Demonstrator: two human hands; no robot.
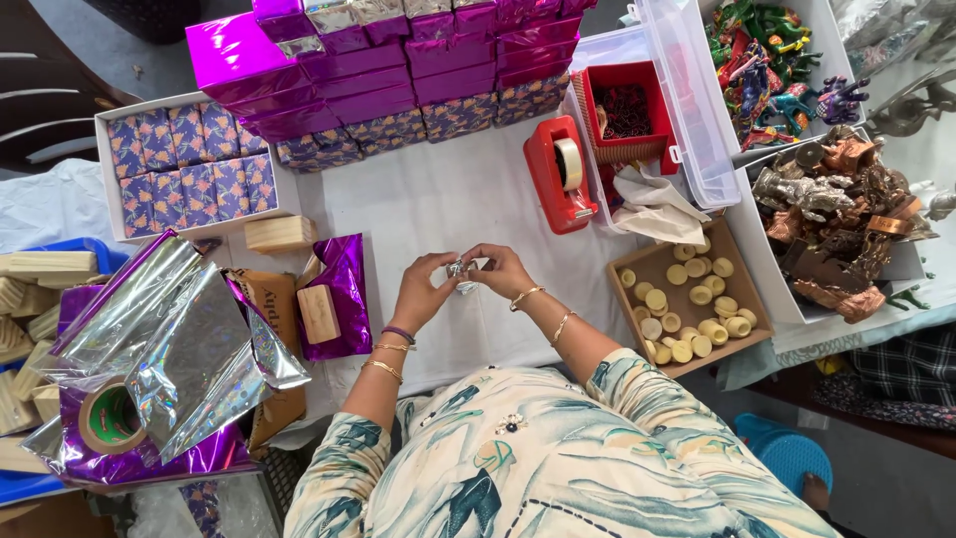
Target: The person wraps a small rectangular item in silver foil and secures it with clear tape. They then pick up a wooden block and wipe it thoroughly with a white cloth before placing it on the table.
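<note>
Small silvery item mostly hidden behind fingers, kind indiscernible.

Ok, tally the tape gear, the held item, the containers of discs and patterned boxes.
Red tape dispenser: 1
Loose tape roll: 1
Held silvery item: 1
Cardboard tray of yellow discs: 1
White tray of patterned boxes: 1
Total: 5
</note>
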